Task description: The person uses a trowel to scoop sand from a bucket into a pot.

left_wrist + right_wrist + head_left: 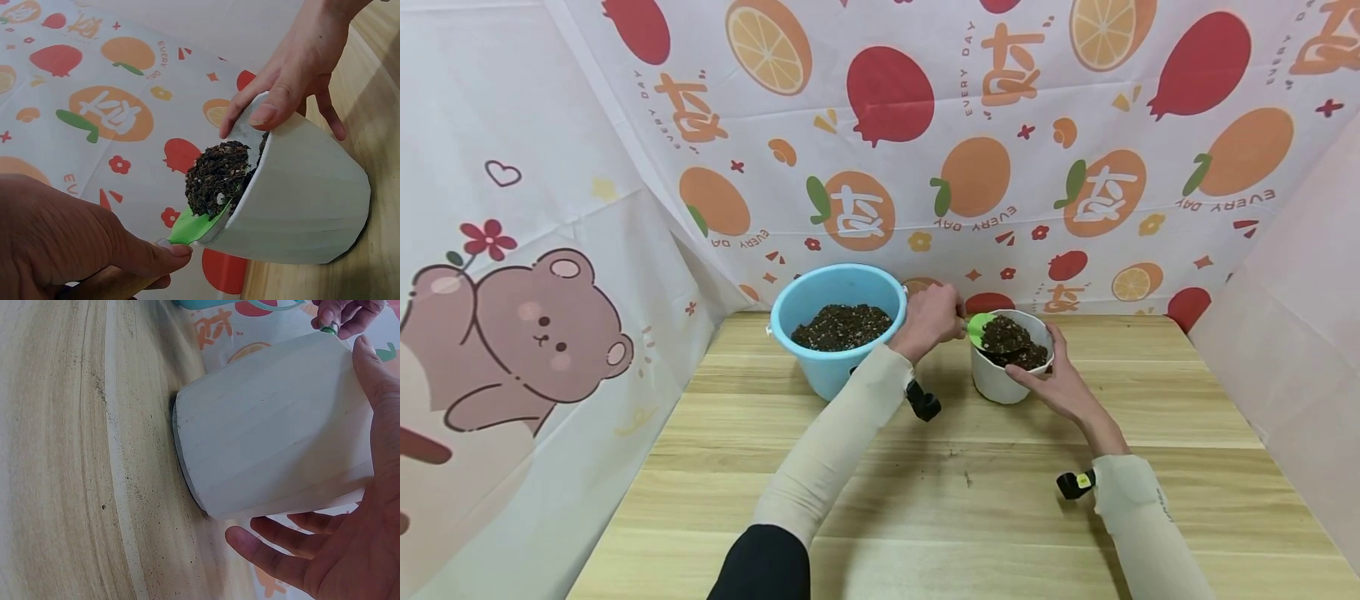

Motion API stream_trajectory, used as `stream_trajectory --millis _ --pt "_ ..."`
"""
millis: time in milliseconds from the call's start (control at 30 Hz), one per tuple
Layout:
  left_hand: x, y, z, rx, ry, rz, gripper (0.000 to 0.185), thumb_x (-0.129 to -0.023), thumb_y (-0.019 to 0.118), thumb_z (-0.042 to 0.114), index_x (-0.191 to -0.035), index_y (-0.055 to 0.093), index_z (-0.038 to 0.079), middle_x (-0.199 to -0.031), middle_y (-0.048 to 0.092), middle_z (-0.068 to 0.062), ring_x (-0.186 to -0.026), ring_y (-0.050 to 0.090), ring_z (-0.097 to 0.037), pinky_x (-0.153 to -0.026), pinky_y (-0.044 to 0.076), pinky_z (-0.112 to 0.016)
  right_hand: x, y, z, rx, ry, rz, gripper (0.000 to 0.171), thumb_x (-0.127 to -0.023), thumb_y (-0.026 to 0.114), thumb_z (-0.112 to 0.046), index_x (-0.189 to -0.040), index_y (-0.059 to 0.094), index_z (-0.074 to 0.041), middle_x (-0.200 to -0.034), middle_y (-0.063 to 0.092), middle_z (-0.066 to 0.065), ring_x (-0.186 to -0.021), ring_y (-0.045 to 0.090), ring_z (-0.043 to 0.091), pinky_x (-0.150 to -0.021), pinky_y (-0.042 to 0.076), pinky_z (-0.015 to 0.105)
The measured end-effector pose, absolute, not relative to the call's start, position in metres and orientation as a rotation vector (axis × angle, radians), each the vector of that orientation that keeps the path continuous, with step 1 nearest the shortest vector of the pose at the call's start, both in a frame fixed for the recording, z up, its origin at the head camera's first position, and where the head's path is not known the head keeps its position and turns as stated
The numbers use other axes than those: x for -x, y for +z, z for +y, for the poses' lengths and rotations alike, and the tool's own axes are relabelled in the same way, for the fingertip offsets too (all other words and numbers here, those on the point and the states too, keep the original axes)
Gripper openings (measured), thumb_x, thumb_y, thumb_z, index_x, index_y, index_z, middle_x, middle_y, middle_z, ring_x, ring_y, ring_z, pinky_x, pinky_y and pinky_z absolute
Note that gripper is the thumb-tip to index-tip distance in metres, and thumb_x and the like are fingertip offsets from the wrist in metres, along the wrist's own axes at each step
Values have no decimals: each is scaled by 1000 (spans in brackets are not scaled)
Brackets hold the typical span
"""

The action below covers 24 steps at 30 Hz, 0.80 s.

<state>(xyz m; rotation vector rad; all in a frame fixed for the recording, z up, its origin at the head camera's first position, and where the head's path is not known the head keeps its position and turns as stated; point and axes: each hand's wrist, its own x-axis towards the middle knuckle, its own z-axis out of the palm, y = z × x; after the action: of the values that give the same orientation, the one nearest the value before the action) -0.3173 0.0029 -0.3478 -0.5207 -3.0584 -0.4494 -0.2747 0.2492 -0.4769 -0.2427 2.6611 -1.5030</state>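
My left hand [931,321] grips the wooden handle [115,284] of a small trowel with a green blade [978,327]. Dark potting soil [215,175] is heaped on the blade, which lies over the rim of a white flowerpot [997,383]. More soil [1033,357] shows inside the pot. Around the pot's far side goes my right hand [1063,387], its thumb [372,365] at the rim and its fingers [269,553] spread along the wall. The pot stands upright on the wooden table.
Left of the pot stands a light blue bucket [827,371] holding dark soil [842,327]. Crumbs of soil [967,479] lie scattered on the wooden table [955,533]. A fruit-printed cloth [925,167] hangs behind, and a bear-printed sheet [550,333] at the left.
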Motion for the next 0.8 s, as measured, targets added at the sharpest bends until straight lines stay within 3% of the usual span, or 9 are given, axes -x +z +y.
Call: stream_trajectory --millis 300,500,800 --pt "316 -353 8 507 -395 -3015 5 -86 78 18 -90 80 20 -87 77 4 -72 66 -14 -71 54 -34 274 -476 248 259 -1513 2664 113 -92 72 -45 -161 -16 -28 -168 13 24 -154 19 47 -118 24 69" --pt "317 -362 10 520 -327 -2945 14 -90 68 13 -87 79 22 -82 76 5 -68 62 -13 -68 52 -34 272 -477 248 257 -1515 2675 112 -91 71 -50 -160 -15 -34 -168 13 23 -155 19 46 -118 25 69" --pt "317 -371 12 535 -252 -2872 22 -91 65 13 -100 82 25 -93 79 6 -80 70 -16 -81 54 -40 271 -477 248 234 -1482 2688 112 -91 70 -53 -160 -16 -35 -168 11 23 -154 20 47 -116 27 69"
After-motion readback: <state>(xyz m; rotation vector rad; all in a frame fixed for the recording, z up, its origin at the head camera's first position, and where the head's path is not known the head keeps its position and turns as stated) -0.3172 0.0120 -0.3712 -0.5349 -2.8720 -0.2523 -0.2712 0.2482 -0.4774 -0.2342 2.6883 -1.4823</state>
